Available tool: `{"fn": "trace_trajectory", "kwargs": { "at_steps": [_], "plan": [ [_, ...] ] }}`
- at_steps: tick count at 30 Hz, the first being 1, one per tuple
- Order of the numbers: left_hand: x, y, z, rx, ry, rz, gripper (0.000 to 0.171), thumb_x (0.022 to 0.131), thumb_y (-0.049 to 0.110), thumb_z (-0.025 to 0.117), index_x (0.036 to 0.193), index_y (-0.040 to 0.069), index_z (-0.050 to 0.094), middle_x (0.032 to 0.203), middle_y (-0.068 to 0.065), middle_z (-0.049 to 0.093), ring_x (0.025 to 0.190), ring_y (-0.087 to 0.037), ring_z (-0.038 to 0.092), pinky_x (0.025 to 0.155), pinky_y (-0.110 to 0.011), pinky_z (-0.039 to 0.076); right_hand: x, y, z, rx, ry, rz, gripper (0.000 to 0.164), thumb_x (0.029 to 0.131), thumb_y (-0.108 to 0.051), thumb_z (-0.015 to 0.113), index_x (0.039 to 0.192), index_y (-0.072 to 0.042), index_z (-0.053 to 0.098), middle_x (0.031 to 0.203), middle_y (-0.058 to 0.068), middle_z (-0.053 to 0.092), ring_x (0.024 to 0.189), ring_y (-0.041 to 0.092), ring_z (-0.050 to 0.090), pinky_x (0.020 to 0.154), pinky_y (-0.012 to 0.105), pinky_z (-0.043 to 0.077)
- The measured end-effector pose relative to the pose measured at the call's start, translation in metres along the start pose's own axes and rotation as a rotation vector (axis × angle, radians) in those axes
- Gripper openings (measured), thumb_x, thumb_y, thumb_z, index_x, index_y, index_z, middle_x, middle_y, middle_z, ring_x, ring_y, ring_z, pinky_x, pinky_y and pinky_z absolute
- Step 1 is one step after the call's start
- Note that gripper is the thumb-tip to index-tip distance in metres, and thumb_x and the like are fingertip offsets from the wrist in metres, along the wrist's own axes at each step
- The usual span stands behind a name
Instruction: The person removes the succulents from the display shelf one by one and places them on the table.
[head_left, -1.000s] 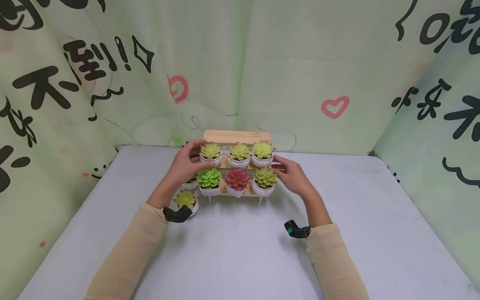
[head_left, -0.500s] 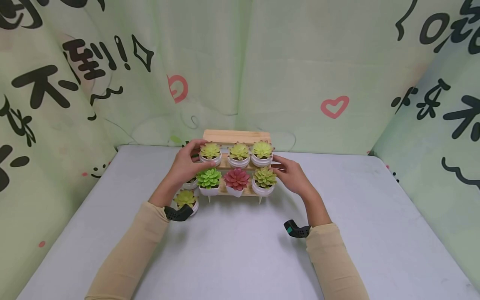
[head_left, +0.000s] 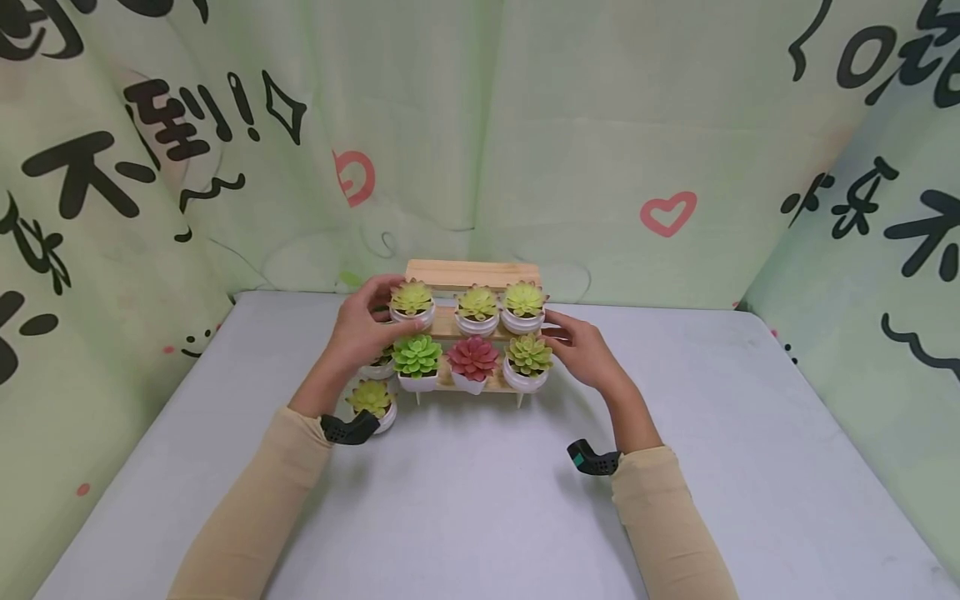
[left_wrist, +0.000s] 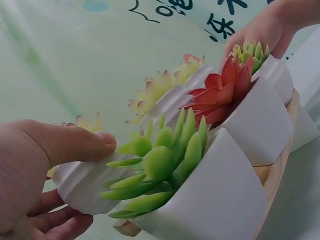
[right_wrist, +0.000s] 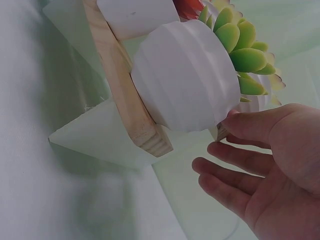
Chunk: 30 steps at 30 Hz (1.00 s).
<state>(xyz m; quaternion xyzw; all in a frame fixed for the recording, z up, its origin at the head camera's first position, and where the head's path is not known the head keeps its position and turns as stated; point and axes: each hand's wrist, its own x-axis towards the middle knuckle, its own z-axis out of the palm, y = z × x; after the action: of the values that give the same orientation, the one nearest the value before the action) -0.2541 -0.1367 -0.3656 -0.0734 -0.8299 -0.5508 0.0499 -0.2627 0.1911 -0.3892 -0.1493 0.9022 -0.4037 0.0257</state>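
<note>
A wooden plant stand bears two rows of small potted succulents. My left hand grips a white-potted yellow-green succulent at the upper row's left end, thumb across the pot's front. In the left wrist view that pot sits tilted between thumb and fingers, partly behind a bright green succulent. My right hand is at the stand's right side, fingers loosely bent. In the right wrist view its thumb is close to a ribbed white pot and a board end; contact is unclear.
Left of the stand, a potted succulent stands on the white table, with another partly hidden behind it. A red succulent sits mid lower row. Printed green curtains hang behind the table.
My left hand has shifted slightly left with the upper-left potted succulent, widening the space between it and the middle pot. My right hand stays where it was.
</note>
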Motion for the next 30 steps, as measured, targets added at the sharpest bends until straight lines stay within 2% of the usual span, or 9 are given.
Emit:
{"fn": "trace_trajectory", "kwargs": {
  "at_steps": [12, 22, 30],
  "plan": [
    [-0.012, 0.002, -0.015, 0.003, 0.018, 0.037, 0.07, 0.077, 0.022, 0.082, 0.138, 0.016, 0.048, 0.128, -0.008, 0.053, 0.116, -0.025, 0.053, 0.103, -0.042, 0.047, 0.0, 0.0, 0.0, -0.007, 0.005, 0.008, 0.052, 0.099, -0.014, 0.055, 0.147, -0.004, 0.039, 0.14, 0.023, 0.051, 0.125, 0.038, 0.055, 0.102, 0.048, 0.048],
    [-0.028, 0.0, -0.024, 0.032, -0.014, 0.026, 0.07, 0.079, 0.025, 0.081, 0.139, 0.015, 0.047, 0.132, -0.008, 0.052, 0.12, -0.025, 0.051, 0.106, -0.044, 0.045, 0.0, 0.0, 0.001, 0.008, -0.002, 0.014, 0.052, 0.099, -0.014, 0.055, 0.147, -0.004, 0.039, 0.141, 0.023, 0.05, 0.125, 0.039, 0.055, 0.103, 0.049, 0.048],
    [-0.039, -0.001, -0.031, 0.049, 0.001, 0.057, 0.07, 0.079, 0.025, 0.081, 0.14, 0.015, 0.047, 0.134, -0.007, 0.052, 0.12, -0.024, 0.051, 0.104, -0.043, 0.046, 0.0, -0.001, 0.0, 0.01, -0.005, 0.031, 0.052, 0.099, -0.015, 0.054, 0.148, -0.005, 0.037, 0.143, 0.022, 0.049, 0.127, 0.038, 0.054, 0.103, 0.048, 0.048]
  ]
}}
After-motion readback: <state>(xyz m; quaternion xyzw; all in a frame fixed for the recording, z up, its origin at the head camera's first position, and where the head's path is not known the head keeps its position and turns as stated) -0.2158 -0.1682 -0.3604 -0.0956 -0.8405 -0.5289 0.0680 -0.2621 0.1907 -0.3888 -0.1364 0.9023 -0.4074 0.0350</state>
